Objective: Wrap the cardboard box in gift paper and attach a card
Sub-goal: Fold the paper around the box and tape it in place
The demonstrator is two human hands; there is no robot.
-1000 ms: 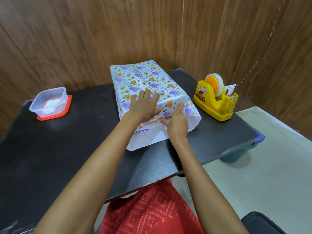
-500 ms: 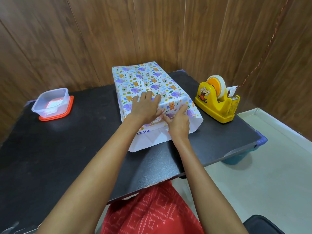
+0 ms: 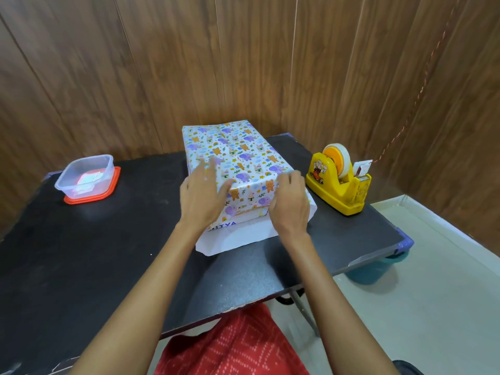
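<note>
The box (image 3: 230,150), covered on top in white gift paper with purple and orange animal prints, lies lengthwise on the black table (image 3: 67,253). At its near end a printed flap is folded down and a white paper flap (image 3: 238,239) lies flat on the table; blue lettering on the box shows between them. My left hand (image 3: 201,197) is blurred, fingers spread, at the near left corner. My right hand (image 3: 290,203) presses the paper at the near right corner. No card can be made out.
A yellow tape dispenser (image 3: 338,182) stands right of the box. A clear plastic container (image 3: 86,175) rests on a red lid at the far left. Wooden panel walls stand close behind. A teal bucket (image 3: 378,269) sits under the table's right edge.
Both hands moved apart, from the middle of the near end toward its left and right corners. The top paper flap now hangs folded down over the near end.
</note>
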